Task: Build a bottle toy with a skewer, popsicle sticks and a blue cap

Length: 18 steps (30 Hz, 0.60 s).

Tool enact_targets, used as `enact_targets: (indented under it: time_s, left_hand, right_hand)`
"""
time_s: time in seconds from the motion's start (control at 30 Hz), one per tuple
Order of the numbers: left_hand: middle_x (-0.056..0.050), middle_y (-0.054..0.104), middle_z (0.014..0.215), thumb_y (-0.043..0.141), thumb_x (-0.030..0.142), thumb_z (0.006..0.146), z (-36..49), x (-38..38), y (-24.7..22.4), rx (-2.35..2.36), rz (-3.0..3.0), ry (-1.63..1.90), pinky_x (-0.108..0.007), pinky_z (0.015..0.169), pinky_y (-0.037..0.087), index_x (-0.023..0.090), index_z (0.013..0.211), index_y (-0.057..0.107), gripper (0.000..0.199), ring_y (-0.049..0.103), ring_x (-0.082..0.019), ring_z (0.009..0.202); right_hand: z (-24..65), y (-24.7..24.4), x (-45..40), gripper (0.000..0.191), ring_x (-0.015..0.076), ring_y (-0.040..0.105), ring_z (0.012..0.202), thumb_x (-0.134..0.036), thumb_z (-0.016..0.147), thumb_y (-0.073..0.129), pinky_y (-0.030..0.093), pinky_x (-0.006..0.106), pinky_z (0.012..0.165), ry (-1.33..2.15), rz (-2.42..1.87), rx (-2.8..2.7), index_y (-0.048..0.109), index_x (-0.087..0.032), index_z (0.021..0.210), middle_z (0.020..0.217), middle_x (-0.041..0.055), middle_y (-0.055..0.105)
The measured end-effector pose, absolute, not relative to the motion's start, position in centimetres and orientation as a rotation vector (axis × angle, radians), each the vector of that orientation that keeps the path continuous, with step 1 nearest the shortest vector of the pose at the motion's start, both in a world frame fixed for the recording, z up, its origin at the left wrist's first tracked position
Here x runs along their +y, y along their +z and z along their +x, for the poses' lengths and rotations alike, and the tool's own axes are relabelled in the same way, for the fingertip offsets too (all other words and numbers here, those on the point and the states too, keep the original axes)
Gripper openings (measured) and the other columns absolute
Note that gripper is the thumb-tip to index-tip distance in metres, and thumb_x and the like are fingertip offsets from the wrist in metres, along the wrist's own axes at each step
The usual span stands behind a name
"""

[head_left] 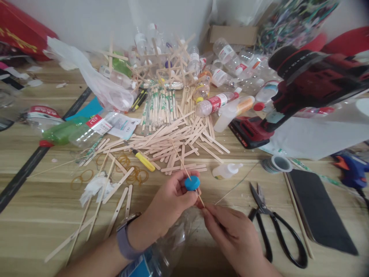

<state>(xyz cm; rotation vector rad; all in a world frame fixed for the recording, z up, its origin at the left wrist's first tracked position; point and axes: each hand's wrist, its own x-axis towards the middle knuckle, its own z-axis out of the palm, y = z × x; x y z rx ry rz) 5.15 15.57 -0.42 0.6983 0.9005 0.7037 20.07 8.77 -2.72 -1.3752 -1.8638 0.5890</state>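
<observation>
A blue bottle cap point(192, 183) is gripped between the thumb and fingers of my left hand point(176, 194). Through the cap runs a thin wooden skewer point(180, 159), slanting from upper left to lower right. My right hand point(230, 231) pinches the skewer's lower end, just below the cap. Under my forearms lies a large clear plastic bottle point(170, 246) with a blue label, partly hidden by my left arm. Right of my right hand, black-handled scissors point(263, 209) lie with their blades slightly apart.
Beyond my hands lie a heap of craft sticks point(173, 142), a yellow-handled tool point(145, 160) and a small glue bottle point(226, 170). Rubber bands point(132, 171) sit to the left. A red power drill point(305, 77) stands at right, near a dark phone-like slab point(321, 209). Plastic bottles point(215, 104) crowd the back.
</observation>
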Motion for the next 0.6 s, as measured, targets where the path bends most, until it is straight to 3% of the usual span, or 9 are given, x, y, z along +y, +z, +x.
enact_targets:
  time_s: [0.3,0.6]
  left_hand:
    - [0.003,0.062,0.078,0.064,0.011,0.064,4.96,15.32,-0.72,0.906,0.723,0.709,-0.025,0.071,0.049,0.014,0.11,0.059,0.046,0.057,-0.01,0.07]
    - [0.002,0.062,0.078,0.063,0.009,0.065,4.94,15.31,-0.63,0.865,0.7,0.723,-0.025,0.071,0.049,0.015,0.108,0.059,0.044,0.058,-0.01,0.07]
  right_hand:
    - [19.95,-2.4,8.83,0.031,0.0065,0.043,0.039,-0.018,0.095,0.047,0.031,0.018,0.041,0.536,-1.409,-1.842,0.056,-0.019,0.065,0.048,-0.0074,0.044]
    - [19.87,-2.22,8.82,0.032,0.0079,0.047,0.04,-0.019,0.095,0.046,0.034,0.018,0.041,0.601,-1.432,-1.82,0.055,-0.02,0.064,0.048,-0.0058,0.048]
